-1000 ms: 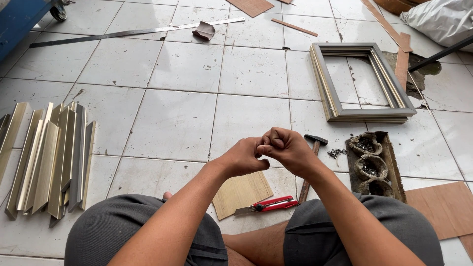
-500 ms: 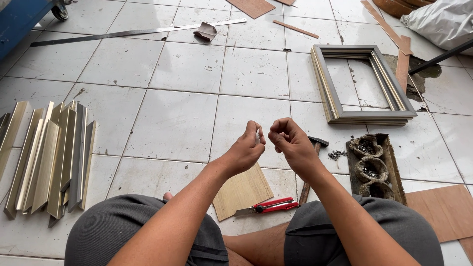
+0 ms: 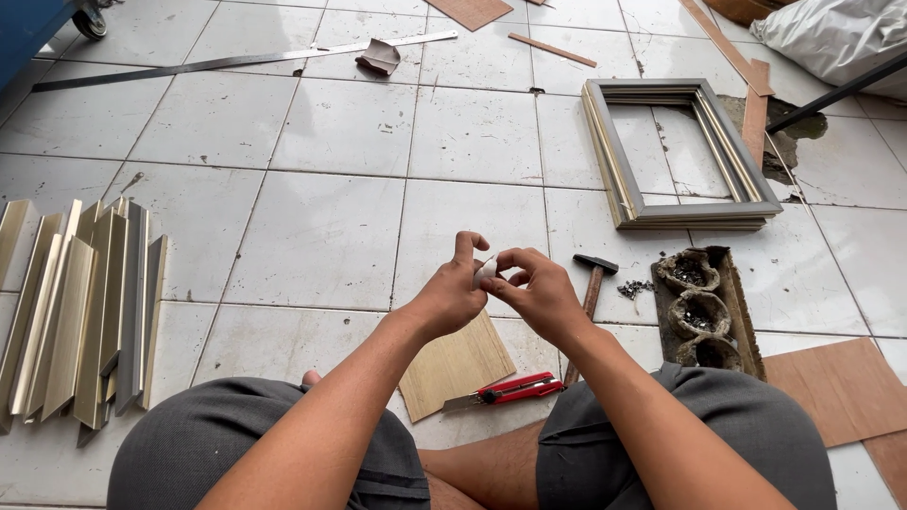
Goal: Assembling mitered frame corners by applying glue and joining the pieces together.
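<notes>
White-tiled floor (image 3: 321,236) serves as the work surface, with the person seated on it, knees spread, so that tools lie within arm's reach between and beside the legs. Both hands meet at centre, raised above the tiles: the left hand (image 3: 452,295) and the right hand (image 3: 539,293) pinch between their fingertips a small pale piece (image 3: 485,272), held up close under the camera, apparently for fine fingerwork; what the piece is cannot be told. Neither hand is spread; each is closed narrowly on that piece. Directly beneath, near the person, lie a thin wooden panel (image 3: 455,364) and a red utility knife (image 3: 505,390), the knife resting partly on the panel's right corner. Just right of the hands a hammer (image 3: 590,283) lies with its head far and its handle pointing toward the person, beside a scatter of small nails (image 3: 635,288) and a dark tray (image 3: 746,326) with three cup-like hollows holding small fasteners. Farther right rests a stack of grey rectangular picture frames (image 3: 680,215), lying flat. At the left edge, cut moulding strips (image 3: 80,302) lie side by side, grouped by length. Far off lies a long metal ruler (image 3: 227,61), and brown board offcuts (image 3: 846,387) sit near right.
</notes>
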